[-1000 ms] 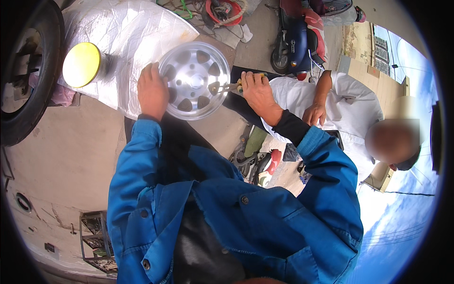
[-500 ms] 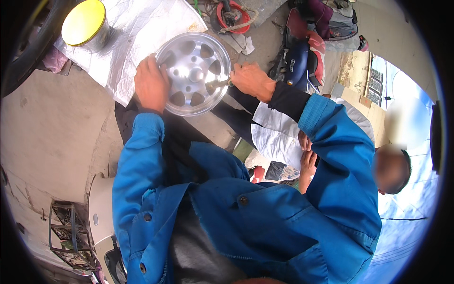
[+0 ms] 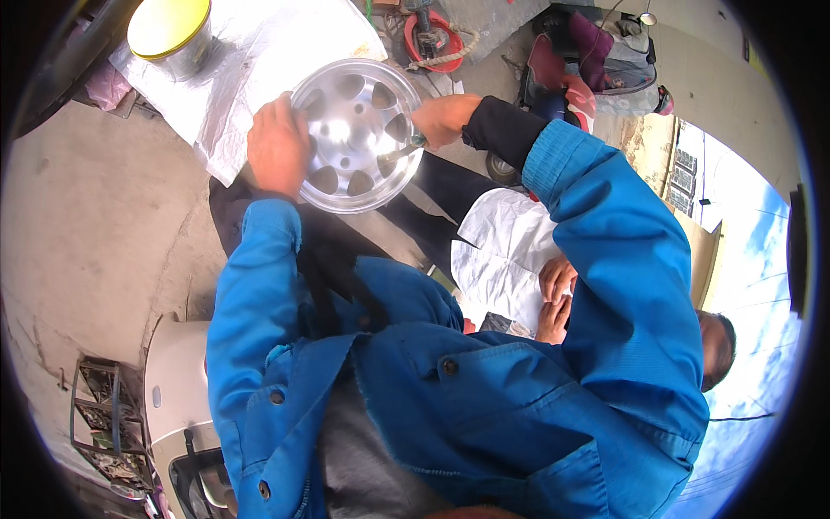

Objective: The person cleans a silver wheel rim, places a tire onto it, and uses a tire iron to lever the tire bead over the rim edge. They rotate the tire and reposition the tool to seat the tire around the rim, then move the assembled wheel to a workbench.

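A silver alloy wheel [image 3: 350,108] with several cutouts lies face up at the top centre. My left hand [image 3: 278,149] grips its left rim, fingers curled over the edge. On the opposite side, my right hand [image 3: 443,119] is closed on the handle of a small tool [image 3: 393,155], whose working end rests on the wheel face beside a cutout; the tool is blurred and partly hidden by my fingers. Beneath and beyond the wheel is a crumpled white sheet [image 3: 259,52], which carries a metal can [image 3: 181,56] with a yellow lid.
A black tyre [image 3: 60,69] stands upper left. A co-worker's hands [image 3: 556,285] and white shirt [image 3: 497,259] are close at right. A red basin with rope [image 3: 432,56], a loaded scooter [image 3: 553,86], a metal rack [image 3: 108,419] and a pale vehicle [image 3: 177,381] surround me.
My right hand has shifted up and its wrist has turned. The co-worker has moved lower, hands now together. The view has shifted, showing more of the pale vehicle at lower left.
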Motion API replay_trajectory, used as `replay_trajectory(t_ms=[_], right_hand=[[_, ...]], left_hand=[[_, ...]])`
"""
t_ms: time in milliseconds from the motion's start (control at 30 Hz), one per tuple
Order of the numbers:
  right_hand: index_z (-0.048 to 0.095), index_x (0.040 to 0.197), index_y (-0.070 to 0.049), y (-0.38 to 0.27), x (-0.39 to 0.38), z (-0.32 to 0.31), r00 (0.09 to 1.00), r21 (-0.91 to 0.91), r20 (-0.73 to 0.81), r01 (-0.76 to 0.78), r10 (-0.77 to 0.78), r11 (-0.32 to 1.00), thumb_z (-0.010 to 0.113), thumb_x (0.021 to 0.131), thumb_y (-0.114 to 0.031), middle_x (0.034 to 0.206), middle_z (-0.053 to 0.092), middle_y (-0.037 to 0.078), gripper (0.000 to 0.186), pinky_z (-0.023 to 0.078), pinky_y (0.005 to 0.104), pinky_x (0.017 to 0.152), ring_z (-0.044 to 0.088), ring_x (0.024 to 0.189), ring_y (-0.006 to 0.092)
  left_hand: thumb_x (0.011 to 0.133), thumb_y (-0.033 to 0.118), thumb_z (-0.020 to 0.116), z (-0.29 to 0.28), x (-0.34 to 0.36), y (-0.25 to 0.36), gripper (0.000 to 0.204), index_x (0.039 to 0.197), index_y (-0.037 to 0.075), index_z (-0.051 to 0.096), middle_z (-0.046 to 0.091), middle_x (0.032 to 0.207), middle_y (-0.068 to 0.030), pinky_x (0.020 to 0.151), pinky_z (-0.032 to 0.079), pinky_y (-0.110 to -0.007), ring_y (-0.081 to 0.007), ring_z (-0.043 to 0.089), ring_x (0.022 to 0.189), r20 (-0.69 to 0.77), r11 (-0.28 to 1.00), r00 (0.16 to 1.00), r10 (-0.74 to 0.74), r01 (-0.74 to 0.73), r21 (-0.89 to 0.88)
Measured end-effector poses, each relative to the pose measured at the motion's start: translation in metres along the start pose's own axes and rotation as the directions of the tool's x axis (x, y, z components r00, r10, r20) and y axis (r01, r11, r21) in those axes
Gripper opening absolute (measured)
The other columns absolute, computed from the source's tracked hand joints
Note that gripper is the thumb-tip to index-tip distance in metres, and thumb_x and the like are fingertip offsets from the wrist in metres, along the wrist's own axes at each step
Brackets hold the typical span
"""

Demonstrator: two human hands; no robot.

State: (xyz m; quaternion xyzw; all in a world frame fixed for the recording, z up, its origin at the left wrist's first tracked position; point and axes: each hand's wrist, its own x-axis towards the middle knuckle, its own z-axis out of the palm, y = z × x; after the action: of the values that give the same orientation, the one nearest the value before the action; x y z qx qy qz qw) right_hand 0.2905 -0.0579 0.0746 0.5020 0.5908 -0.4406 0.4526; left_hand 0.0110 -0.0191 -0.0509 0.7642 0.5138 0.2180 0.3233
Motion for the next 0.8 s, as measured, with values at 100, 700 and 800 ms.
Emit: replay_trajectory(t_ms=[100,700,800], right_hand=[[0.081,0.103,-0.003,-0.005,-0.012,0.014,0.987,-0.091,-0.159,0.008,-0.023,0.996,0.069,0.088,-0.011,0.098,0.08,0.021,0.02,0.062,0.0509,0.079,0.078,0.096,0.0419],[0.065,0.116,0.002,-0.058,0.066,0.193,0.449,0.847,-0.226,0.529,0.864,-0.053,0.084,0.091,-0.005,0.101,0.068,0.004,0.032,0.055,0.0326,0.078,0.065,0.083,0.0159],[0.067,0.117,0.007,-0.081,0.065,0.183,0.482,0.766,-0.156,0.61,0.863,-0.202,0.086,0.083,0.003,0.103,0.073,0.008,0.04,0.056,0.0325,0.08,0.07,0.088,0.0165]], left_hand=[[0.101,0.022,0.069,0.001,0.001,0.001,0.037,0.135,0.008,0.066,0.07,0.119,-0.0148,0.096,0.052,-0.05,-0.0357,0.066,0.116,0.003,1.0,1.0,-0.004,0.004,-0.016],[0.106,0.018,0.06,-0.046,-0.023,0.009,0.027,0.117,-0.004,0.051,0.064,0.12,-0.0361,0.093,0.051,-0.062,-0.0573,0.064,0.109,0.448,0.983,0.876,-0.179,0.179,0.043],[0.104,0.016,0.062,-0.065,0.011,0.013,0.027,0.12,-0.003,0.051,0.066,0.12,-0.036,0.09,0.051,-0.064,-0.0582,0.066,0.104,0.418,0.996,0.904,-0.086,0.073,0.045]])
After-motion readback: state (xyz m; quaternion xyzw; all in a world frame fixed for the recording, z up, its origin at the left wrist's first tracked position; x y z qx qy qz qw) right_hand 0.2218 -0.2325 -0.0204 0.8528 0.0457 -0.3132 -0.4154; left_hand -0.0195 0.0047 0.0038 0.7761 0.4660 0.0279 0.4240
